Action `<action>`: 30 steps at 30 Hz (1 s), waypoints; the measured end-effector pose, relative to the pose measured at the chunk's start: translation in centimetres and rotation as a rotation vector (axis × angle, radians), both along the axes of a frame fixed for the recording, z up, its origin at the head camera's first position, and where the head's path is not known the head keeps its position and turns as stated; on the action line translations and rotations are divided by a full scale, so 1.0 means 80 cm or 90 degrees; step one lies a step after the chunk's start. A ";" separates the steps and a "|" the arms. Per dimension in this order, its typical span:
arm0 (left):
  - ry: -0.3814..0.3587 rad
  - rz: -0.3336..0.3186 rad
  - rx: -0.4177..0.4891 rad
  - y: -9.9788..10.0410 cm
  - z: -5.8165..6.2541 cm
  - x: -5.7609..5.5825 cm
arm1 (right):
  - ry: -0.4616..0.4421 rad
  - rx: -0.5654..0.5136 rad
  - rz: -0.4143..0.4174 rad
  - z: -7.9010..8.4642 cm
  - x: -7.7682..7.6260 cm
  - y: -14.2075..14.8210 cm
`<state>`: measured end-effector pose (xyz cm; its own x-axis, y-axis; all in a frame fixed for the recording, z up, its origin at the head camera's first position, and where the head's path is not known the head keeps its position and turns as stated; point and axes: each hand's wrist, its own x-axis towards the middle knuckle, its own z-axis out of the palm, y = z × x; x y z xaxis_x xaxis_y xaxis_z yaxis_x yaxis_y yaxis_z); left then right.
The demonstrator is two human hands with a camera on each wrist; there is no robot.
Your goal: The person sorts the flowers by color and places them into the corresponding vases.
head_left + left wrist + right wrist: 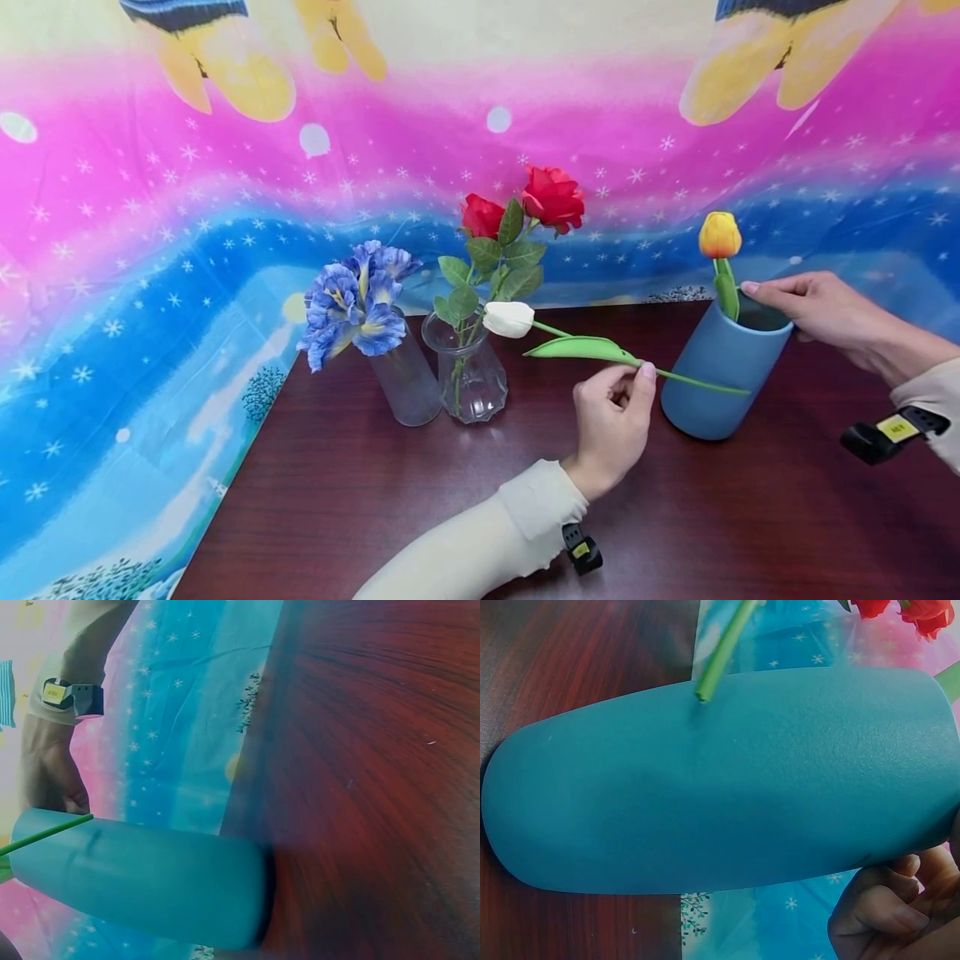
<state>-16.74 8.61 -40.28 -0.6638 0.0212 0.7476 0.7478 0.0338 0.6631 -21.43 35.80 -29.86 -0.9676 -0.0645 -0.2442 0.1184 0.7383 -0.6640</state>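
Note:
Between thumb and fingers my left hand [611,425] pinches the green stem of a white tulip [508,319]. The tulip lies nearly level, its bloom to the left and its bare stem end in front of the blue vase [720,375]. My right hand [843,312] grips that vase at the right of its rim, thumb at the mouth; its curled fingers [881,907] show against the vase's side in the right wrist view. An orange-yellow tulip [720,235] stands in the vase, its lower stem hidden inside. The green stem [724,656] also shows beside the vase wall.
Left of the hands, a clear glass vase [480,387] holds red roses [553,198]. Beside it stands a frosted vase [408,379] with blue-purple irises [352,304]. All stand on a dark red wooden table [315,508], before a colourful printed cloth [420,125].

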 end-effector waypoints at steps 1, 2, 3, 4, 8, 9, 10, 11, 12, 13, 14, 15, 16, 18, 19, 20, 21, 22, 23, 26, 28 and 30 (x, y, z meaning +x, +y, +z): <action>0.002 -0.004 0.002 0.000 0.001 0.000 | 0.000 0.000 0.000 0.000 0.000 0.000; 0.004 -0.006 0.003 0.000 0.003 -0.001 | 0.001 0.000 0.000 0.000 0.000 0.000; 0.007 -0.008 0.005 0.000 0.004 -0.001 | 0.000 0.000 0.000 0.000 0.000 0.000; 0.009 -0.009 0.008 0.000 0.006 -0.001 | 0.001 0.000 -0.001 0.000 0.000 -0.001; 0.019 -0.014 0.020 -0.001 0.012 -0.002 | 0.001 0.001 0.000 0.000 0.000 -0.001; 0.021 -0.015 0.023 -0.001 0.014 -0.001 | 0.002 0.001 0.000 0.000 0.000 -0.001; 0.024 -0.016 0.023 -0.001 0.016 -0.001 | 0.002 0.002 0.000 0.000 0.000 -0.001; 0.027 -0.017 0.024 -0.001 0.018 -0.001 | 0.003 0.002 0.000 0.000 0.000 -0.001; 0.030 -0.018 0.023 -0.001 0.019 -0.001 | 0.003 0.002 0.000 0.000 -0.001 -0.001; 0.034 -0.018 0.022 -0.001 0.021 0.000 | 0.003 0.003 0.000 0.000 -0.001 -0.001; 0.036 -0.019 0.021 -0.001 0.023 0.000 | 0.002 0.002 0.001 0.000 -0.001 -0.001; 0.040 -0.021 0.021 -0.001 0.025 0.000 | 0.001 0.002 0.001 0.000 -0.001 0.000; 0.042 -0.021 0.021 -0.001 0.026 0.000 | 0.000 0.001 0.001 0.000 -0.001 0.000; 0.047 -0.023 0.021 0.000 0.030 0.000 | -0.001 0.000 0.002 0.000 -0.001 0.000; 0.048 -0.025 0.022 0.000 0.031 0.000 | -0.002 -0.001 0.002 0.000 -0.001 0.000; 0.049 -0.026 0.024 0.001 0.033 -0.001 | -0.003 -0.001 0.002 0.000 -0.001 0.001; 0.051 -0.026 0.023 0.001 0.034 -0.001 | -0.003 -0.002 0.002 0.000 -0.001 0.001; 0.052 -0.027 0.025 0.001 0.036 -0.001 | -0.003 -0.002 0.002 0.000 -0.001 0.001; 0.052 -0.028 0.026 0.001 0.037 -0.002 | -0.004 -0.002 0.003 0.000 0.000 0.001; 0.055 -0.027 0.033 0.001 0.042 -0.004 | -0.008 -0.005 0.004 0.001 0.000 0.000; 0.055 -0.027 0.038 0.001 0.046 -0.006 | -0.010 -0.006 0.004 0.001 0.000 0.000; 0.056 -0.027 0.043 0.001 0.052 -0.008 | -0.011 -0.008 0.004 0.002 0.000 0.000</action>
<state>-17.37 8.68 -36.15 -0.5956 -0.0044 0.8033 0.8027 -0.0407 0.5950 -21.43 35.77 -29.73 -0.9628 -0.0741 -0.2598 0.1248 0.7308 -0.6711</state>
